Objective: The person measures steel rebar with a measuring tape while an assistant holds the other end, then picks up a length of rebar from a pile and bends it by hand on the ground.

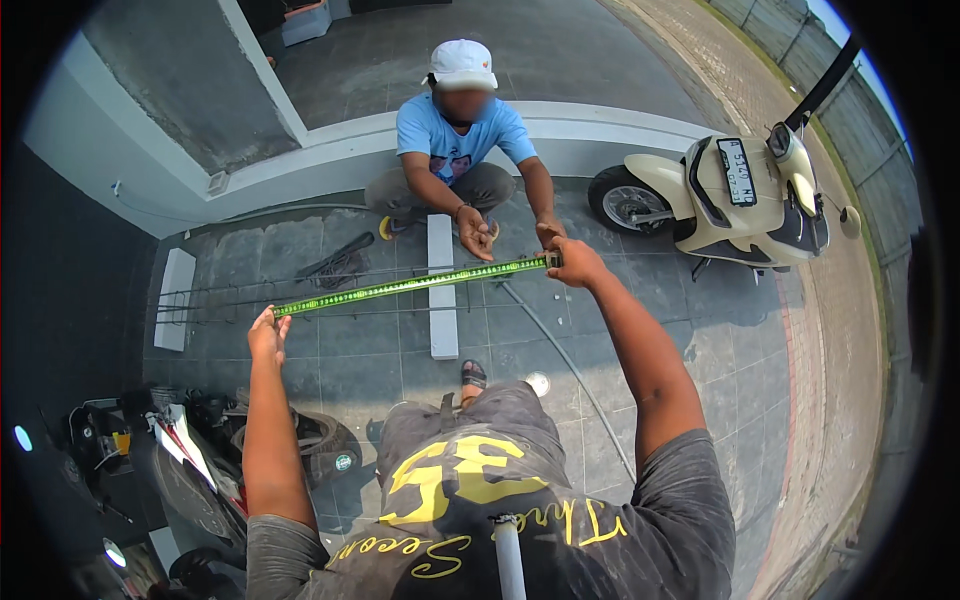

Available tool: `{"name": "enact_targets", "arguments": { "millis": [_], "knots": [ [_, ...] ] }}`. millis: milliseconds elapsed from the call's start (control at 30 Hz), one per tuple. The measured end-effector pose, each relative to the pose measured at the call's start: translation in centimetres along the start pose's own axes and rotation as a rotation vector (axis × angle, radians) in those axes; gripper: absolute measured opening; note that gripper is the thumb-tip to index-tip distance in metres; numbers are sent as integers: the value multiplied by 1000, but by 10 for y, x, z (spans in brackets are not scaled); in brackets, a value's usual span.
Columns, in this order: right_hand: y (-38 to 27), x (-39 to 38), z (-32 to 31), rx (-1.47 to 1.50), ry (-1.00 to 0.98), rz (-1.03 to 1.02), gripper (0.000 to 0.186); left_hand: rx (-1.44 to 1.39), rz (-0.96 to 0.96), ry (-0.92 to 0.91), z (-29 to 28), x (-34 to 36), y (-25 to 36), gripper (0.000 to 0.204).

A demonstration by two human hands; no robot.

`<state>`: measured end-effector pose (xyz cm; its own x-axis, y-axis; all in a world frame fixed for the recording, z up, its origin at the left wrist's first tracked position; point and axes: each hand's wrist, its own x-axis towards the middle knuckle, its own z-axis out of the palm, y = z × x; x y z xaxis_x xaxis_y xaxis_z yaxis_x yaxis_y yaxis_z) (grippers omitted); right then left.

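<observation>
A green tape measure (390,289) is stretched taut in front of me, its left end slightly lower in view. My left hand (267,335) pinches the left end of the blade between closed fingers. At the other end, my right hand (577,264) is closed around the dark case. Under the tape lies a long frame of thin steel bars (375,311) with cross ties, resting over a white block (443,330). A person (462,140) in a light blue shirt and white cap squats opposite, one hand close to the tape case and the other palm-up beside the blade.
A second white block (176,300) supports the bars' left end. A grey hose (570,365) crosses the tiles at right. A cream scooter (745,200) stands at far right; a motorcycle (190,460) and a tyre (325,445) are at lower left. Dark cords (340,262) lie behind the bars.
</observation>
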<state>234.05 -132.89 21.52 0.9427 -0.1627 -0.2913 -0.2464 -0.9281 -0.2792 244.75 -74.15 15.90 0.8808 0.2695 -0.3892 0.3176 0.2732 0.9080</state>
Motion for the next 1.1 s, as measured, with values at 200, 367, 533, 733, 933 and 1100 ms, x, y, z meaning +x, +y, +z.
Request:
{"name": "enact_targets", "arguments": {
  "millis": [200, 367, 533, 733, 933, 1100],
  "knots": [
    [2, 64, 25, 55, 102, 17, 47, -12, -83, 50, 19, 46, -4, 29],
    [-14, 86, 40, 93, 210, 7, 50, -39, -127, 78, 20, 77, -13, 30],
    [-25, 101, 52, 191, 394, 38, 61, -51, -150, 55, 23, 100, -16, 37],
    [-104, 33, -43, 1195, 79, -246, 48, -41, -249, 167, 7, 91, -36, 64],
    [-170, -92, -152, 1580, -509, -1559, 52, -203, -439, 313, -21, 30, -121, 82],
    [-195, -103, -185, 1319, -295, -1565, 38, 117, -766, 471, -68, -28, -192, 70]
  ]
}}
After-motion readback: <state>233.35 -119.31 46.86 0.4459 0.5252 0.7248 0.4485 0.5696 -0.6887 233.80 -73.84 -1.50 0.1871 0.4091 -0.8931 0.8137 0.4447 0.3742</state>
